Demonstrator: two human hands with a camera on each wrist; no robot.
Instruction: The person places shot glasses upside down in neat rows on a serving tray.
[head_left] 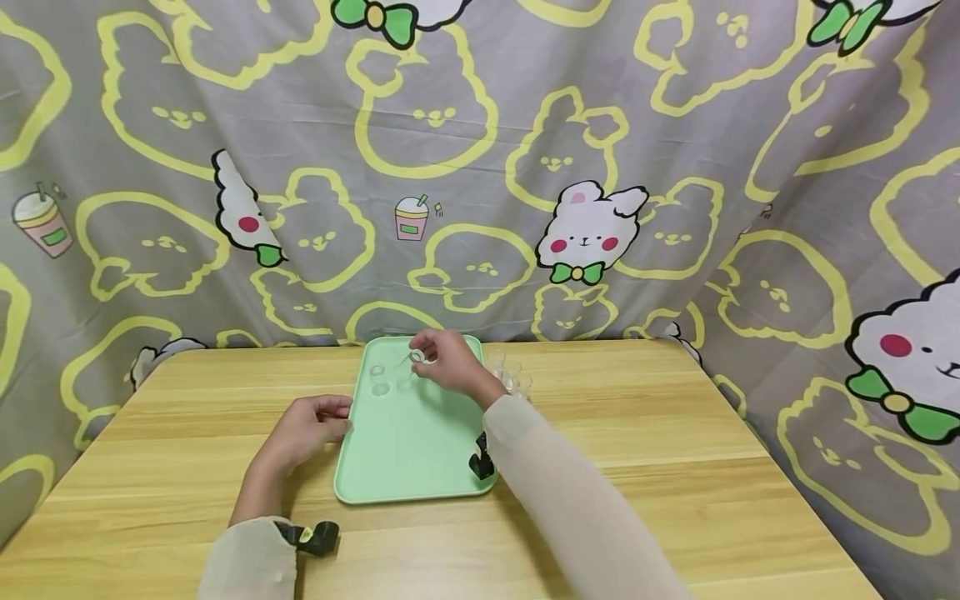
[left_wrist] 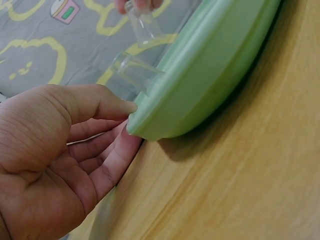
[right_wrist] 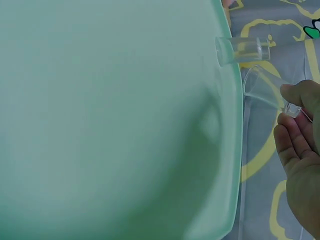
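A light green tray lies on the wooden table. Its left edge is between the thumb and fingers of my left hand, the thumb on the rim and the other fingers against the side. Above the tray's far part, my right hand pinches a small clear glass by its narrow end. The wide mouth of that glass points down toward the tray. A second clear glass stands near the tray's far left corner, close to the held one. Which way up it stands I cannot tell.
Several more clear glasses stand on the table just right of the tray, partly behind my right forearm. A grey curtain with yellow cartoon outlines hangs behind the table. Each wrist carries a black camera mount.
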